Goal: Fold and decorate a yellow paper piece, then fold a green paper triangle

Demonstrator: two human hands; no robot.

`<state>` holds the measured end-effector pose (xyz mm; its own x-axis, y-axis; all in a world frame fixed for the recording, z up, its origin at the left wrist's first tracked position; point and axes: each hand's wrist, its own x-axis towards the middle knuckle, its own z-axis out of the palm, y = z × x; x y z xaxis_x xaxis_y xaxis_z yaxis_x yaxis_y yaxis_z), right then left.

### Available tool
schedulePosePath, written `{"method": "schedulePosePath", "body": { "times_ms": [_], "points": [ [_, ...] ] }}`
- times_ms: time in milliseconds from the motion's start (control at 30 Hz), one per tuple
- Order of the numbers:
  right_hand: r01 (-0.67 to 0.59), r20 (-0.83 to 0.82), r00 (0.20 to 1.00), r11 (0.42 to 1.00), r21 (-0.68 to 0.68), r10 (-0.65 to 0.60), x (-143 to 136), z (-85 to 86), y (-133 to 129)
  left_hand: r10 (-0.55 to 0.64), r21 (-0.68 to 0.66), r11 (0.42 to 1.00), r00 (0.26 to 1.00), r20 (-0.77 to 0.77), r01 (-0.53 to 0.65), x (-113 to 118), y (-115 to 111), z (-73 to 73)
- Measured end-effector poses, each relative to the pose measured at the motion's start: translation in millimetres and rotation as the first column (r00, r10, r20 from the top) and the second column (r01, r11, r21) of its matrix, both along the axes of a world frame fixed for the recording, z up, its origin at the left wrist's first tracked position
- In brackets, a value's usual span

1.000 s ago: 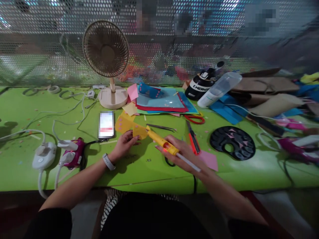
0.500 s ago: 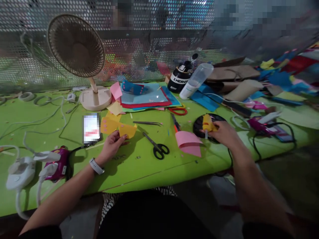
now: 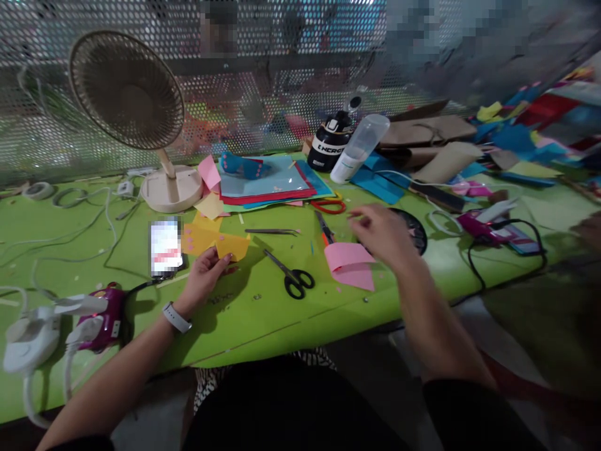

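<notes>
My left hand (image 3: pixel 206 275), with a white watch band at the wrist, pinches a folded yellow-orange paper strip (image 3: pixel 235 246) carrying small pink dots. The strip is raised a little above the green table. My right hand (image 3: pixel 380 232) hovers over the left side of a black round dish (image 3: pixel 416 232), fingers loosely bent and apart, with nothing visible in them. The hand and forearm cover part of the dish. Just left of it lies a curled pink paper (image 3: pixel 350 263). Black-handled scissors (image 3: pixel 293 279) and metal tweezers (image 3: pixel 272 231) lie between my hands.
A fan (image 3: pixel 129 94) stands at the back left near a phone (image 3: pixel 166 247). Stacked coloured paper (image 3: pixel 267 178), a black bottle (image 3: pixel 328 144) and a clear-topped bottle (image 3: pixel 361 147) are at the back. Orange-handled pliers (image 3: pixel 325 228), red-handled scissors (image 3: pixel 328 205) and purple power strips (image 3: pixel 106 316) lie around.
My right hand has let go of the yellow tool with a pale tip and moved left; that tool is now out of sight. My left hand keeps the paper strip. The view has shifted slightly.
</notes>
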<state>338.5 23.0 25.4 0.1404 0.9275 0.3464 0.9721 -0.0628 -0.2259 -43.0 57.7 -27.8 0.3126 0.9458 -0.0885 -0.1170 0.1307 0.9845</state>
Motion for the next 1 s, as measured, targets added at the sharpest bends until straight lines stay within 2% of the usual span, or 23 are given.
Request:
{"method": "schedulePosePath", "body": {
  "times_ms": [67, 133, 233, 333, 433, 500, 567, 600, 700, 800, 867, 900, 1000],
  "points": [
    [-0.191, 0.017, 0.98, 0.968, -0.163, 0.196, -50.6, 8.4, 16.2, 0.006, 0.013, 1.0, 1.0, -0.012, -0.006, -0.1, -0.1, 1.7],
    [-0.313, 0.083, 0.932, 0.901, -0.301, 0.352, -95.2, 9.1, 34.5, 0.01, 0.033, 0.999, 1.0, -0.02, -0.009, -1.0, -0.1, 3.7],
    [-0.288, 0.189, 0.893, 0.842, -0.455, 0.408, -139.1, -1.7, 59.0, 0.02, 0.052, 0.998, 0.999, -0.03, -0.019, -3.5, 0.5, 5.7],
    [-0.27, 0.201, 0.895, 0.842, -0.468, 0.398, -154.6, -14.5, 72.6, 0.037, 0.047, 0.998, 0.998, -0.046, -0.035, -5.3, 1.4, 6.3],
    [-0.266, 0.197, 0.904, 0.861, -0.433, 0.379, -148.4, -18.1, 74.1, 0.033, 0.037, 0.999, 0.999, -0.041, -0.032, -5.3, 1.5, 6.7],
    [-0.272, 0.131, 0.933, 0.898, -0.347, 0.334, -134.9, -16.1, 71.7, 0.027, 0.032, 0.999, 0.999, -0.037, -0.026, -4.8, 1.4, 6.6],
    [-0.298, -0.059, 0.954, 0.935, -0.192, 0.293, -116.1, -14.2, 68.8, 0.025, 0.03, 0.999, 0.999, -0.043, -0.024, -4.4, 1.4, 5.8],
    [-0.312, -0.191, 0.939, 0.944, -0.108, 0.288, -105.7, -14.1, 67.4, 0.026, 0.032, 0.999, 0.999, -0.045, -0.025, -4.4, 1.4, 5.2],
    [-0.285, -0.577, 0.777, 0.958, 0.035, 0.253, -75.9, -18.9, 62.7, 0.019, 0.033, 0.999, 0.999, -0.041, -0.018, -4.4, 1.8, 3.7],
    [-0.231, -0.854, 0.511, 0.972, -0.033, 0.093, -55.7, -27.7, 55.9, 0.006, 0.021, 1.0, 0.999, -0.039, -0.005, -4.2, 2.2, 4.2],
    [-0.273, -0.934, 0.356, 0.955, -0.118, -0.014, -48.8, -32.5, 50.8, 0.009, 0.013, 1.0, 0.999, -0.038, -0.009, -3.9, 2.5, 5.3],
    [-0.305, -0.952, 0.303, 0.941, -0.145, -0.048, -47.1, -34.1, 48.5, 0.013, 0.012, 1.0, 0.999, -0.037, -0.012, -3.8, 2.6, 5.8],
    [-0.367, -0.972, 0.23, 0.921, -0.128, -0.044, -45.8, -36.0, 43.9, 0.015, 0.02, 1.0, 0.999, -0.028, -0.015, -3.4, 2.9, 7.1]
  ]
}}
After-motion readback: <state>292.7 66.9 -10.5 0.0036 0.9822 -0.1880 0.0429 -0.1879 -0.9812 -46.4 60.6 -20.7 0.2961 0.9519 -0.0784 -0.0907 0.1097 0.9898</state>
